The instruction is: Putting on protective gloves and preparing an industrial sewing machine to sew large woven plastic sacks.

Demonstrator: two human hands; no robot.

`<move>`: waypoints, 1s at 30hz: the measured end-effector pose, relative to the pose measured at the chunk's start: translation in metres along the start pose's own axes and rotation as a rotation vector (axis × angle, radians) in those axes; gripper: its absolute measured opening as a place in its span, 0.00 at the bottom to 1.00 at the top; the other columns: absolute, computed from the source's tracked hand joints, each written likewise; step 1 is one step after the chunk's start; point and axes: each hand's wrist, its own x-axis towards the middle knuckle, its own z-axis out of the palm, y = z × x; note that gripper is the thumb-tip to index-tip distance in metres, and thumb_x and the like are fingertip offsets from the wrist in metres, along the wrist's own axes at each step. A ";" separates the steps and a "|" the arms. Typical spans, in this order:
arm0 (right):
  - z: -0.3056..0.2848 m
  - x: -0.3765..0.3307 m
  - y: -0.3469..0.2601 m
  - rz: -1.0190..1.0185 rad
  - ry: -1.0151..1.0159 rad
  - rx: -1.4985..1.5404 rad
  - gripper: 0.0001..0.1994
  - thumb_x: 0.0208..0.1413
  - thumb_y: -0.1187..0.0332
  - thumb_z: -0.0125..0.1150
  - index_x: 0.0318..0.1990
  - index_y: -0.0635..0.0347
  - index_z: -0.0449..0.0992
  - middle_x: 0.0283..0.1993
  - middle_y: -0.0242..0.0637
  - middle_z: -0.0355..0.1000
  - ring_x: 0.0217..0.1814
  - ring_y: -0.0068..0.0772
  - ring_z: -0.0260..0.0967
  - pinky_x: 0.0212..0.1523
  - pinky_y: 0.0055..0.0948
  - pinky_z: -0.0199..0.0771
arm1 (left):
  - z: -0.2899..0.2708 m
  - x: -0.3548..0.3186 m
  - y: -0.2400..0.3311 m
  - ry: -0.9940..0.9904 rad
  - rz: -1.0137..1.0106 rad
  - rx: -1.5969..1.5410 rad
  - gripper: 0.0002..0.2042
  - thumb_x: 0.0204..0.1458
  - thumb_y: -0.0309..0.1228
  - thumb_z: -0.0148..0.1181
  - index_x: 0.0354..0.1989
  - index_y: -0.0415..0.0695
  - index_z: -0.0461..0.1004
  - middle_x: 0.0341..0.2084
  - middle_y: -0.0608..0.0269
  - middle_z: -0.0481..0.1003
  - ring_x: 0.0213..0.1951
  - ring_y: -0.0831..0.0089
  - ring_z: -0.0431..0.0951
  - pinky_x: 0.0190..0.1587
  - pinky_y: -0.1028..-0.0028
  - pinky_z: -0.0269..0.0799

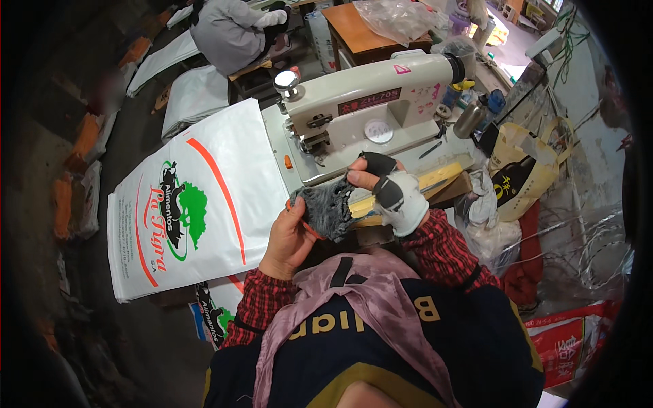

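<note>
Between my two hands is a crumpled dark grey cloth [328, 209], fuzzy and worn, with orange along its left edge; it may be a glove. My left hand [286, 234], bare, grips that left side with the thumb on top. My right hand [401, 194] wears a white glove with dark coverings on some fingers, and bare fingertips show. Its fingers pinch the cloth's upper right edge. Just beyond my hands stands a white sewing machine [374, 85], its needle area [314, 139] close to the cloth. A yellow strip [439, 177] runs behind my right hand.
A stack of printed white sacks [204, 183] lies left of the machine, more sacks [197, 98] beyond. A person [228, 34] sits at the far left. At right are a metal bottle [471, 115], a cream bag [524, 163] and clear plastic; a red package [568, 343] lies lower right.
</note>
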 end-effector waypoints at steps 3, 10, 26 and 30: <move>0.000 0.004 0.010 -0.149 0.039 -0.040 0.07 0.53 0.65 0.61 0.36 0.57 0.77 0.30 0.23 0.72 0.35 0.16 0.64 0.37 0.21 0.65 | 0.007 0.001 -0.001 -0.007 -0.016 -0.045 0.19 0.60 0.38 0.49 0.53 0.37 0.65 0.49 0.54 0.72 0.51 0.63 0.73 0.54 0.59 0.69; 0.011 -0.002 0.014 -0.046 0.128 -0.004 0.06 0.54 0.69 0.60 0.36 0.60 0.75 0.34 0.26 0.72 0.38 0.16 0.66 0.39 0.19 0.66 | 0.008 0.003 0.004 0.072 0.095 0.168 0.21 0.51 0.27 0.60 0.54 0.36 0.64 0.45 0.57 0.73 0.46 0.68 0.75 0.49 0.68 0.73; 0.022 0.008 0.027 0.021 -0.046 -0.060 0.12 0.47 0.68 0.66 0.39 0.62 0.75 0.35 0.34 0.75 0.37 0.24 0.70 0.38 0.25 0.70 | 0.000 0.016 0.002 0.129 0.126 0.148 0.24 0.44 0.17 0.57 0.53 0.38 0.64 0.45 0.60 0.73 0.46 0.70 0.75 0.47 0.73 0.72; 0.023 0.008 0.019 -0.046 -0.017 -0.242 0.09 0.48 0.71 0.63 0.38 0.62 0.76 0.36 0.34 0.74 0.39 0.25 0.71 0.39 0.27 0.70 | -0.007 0.020 0.002 0.137 0.117 0.150 0.24 0.44 0.16 0.55 0.53 0.38 0.64 0.45 0.59 0.73 0.46 0.70 0.75 0.47 0.73 0.72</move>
